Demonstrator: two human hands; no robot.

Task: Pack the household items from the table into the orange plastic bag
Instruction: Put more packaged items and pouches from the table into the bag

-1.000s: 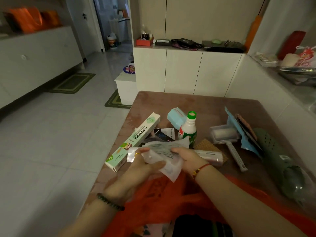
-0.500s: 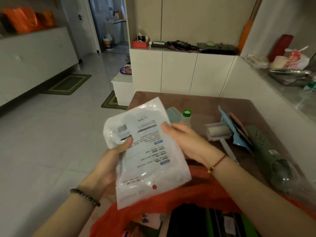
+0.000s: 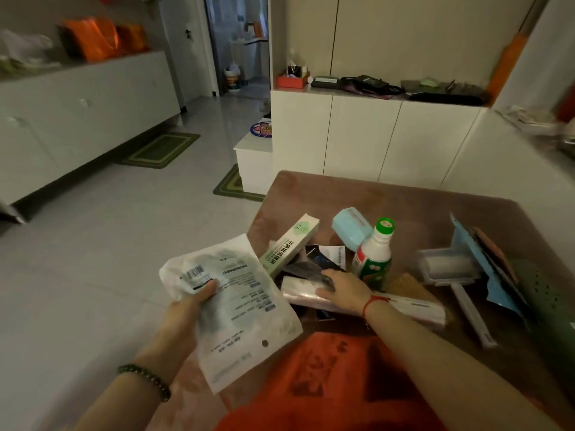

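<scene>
My left hand point(image 3: 186, 309) grips a flat white plastic packet point(image 3: 236, 309) with printed text, held up left of the table. The orange plastic bag point(image 3: 329, 381) lies at the table's near edge, under my right forearm. My right hand point(image 3: 342, 286) reaches forward, fingers spread, onto a dark packet point(image 3: 311, 269) and a long clear-wrapped roll point(image 3: 413, 309). Around it lie a long green-white box point(image 3: 291, 244), a white bottle with a green cap point(image 3: 375, 253), a pale blue box point(image 3: 351, 227), a lint roller point(image 3: 451, 269), a blue card pack point(image 3: 479, 265) and a green perforated item point(image 3: 547, 293).
The brown table point(image 3: 404, 200) stands against a white counter wall point(image 3: 504, 169) on the right. White cabinets point(image 3: 367, 135) are beyond it. Tiled floor point(image 3: 109, 244) lies to the left, with a low white step point(image 3: 255, 163) and green mats nearby.
My right hand let go of the white packet and reached forward onto the items on the table. My left hand keeps the packet and has lowered it to the left.
</scene>
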